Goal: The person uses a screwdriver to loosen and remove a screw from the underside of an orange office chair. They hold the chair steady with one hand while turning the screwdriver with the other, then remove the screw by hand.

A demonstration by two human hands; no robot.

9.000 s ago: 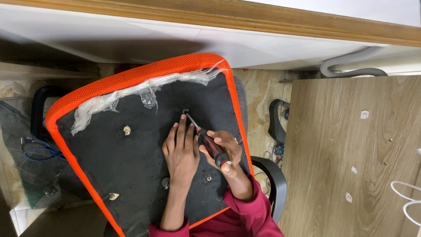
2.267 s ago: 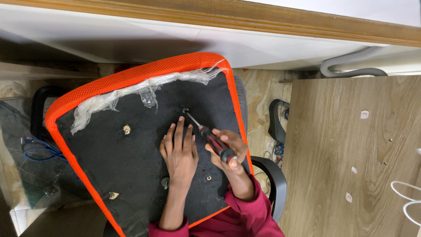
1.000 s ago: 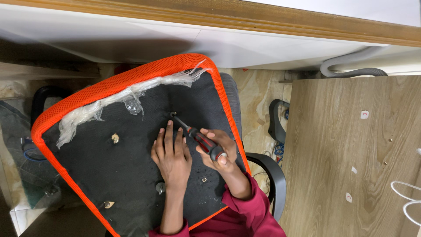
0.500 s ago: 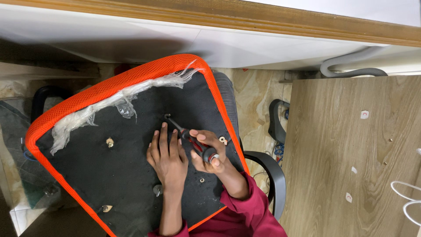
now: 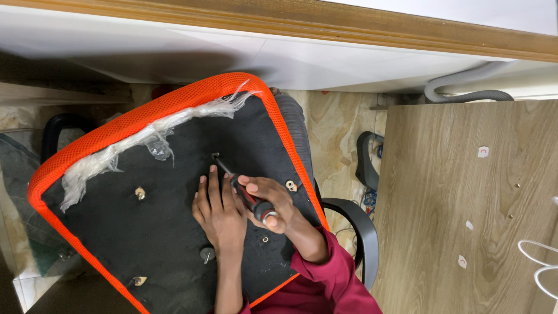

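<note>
While my right grip [image 5: 268,200] closes round the screwdriver [image 5: 247,196], its shaft runs up-left to the screw [image 5: 215,156]; left hand [image 5: 220,210] lies flat, open, alongside on the seat underside [image 5: 174,232]

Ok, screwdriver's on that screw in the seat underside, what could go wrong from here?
The screwdriver sits slanted on the screw, so its tip might cam out and slip. The left hand lies flat right beside the shaft, so a slip could jab its fingers. The seat rests tilted on another chair and may shift under pressure.

Home room; marble-look floor [image 5: 343,125], wooden panel [image 5: 465,203], upturned office chair seat [image 5: 168,232]
</note>
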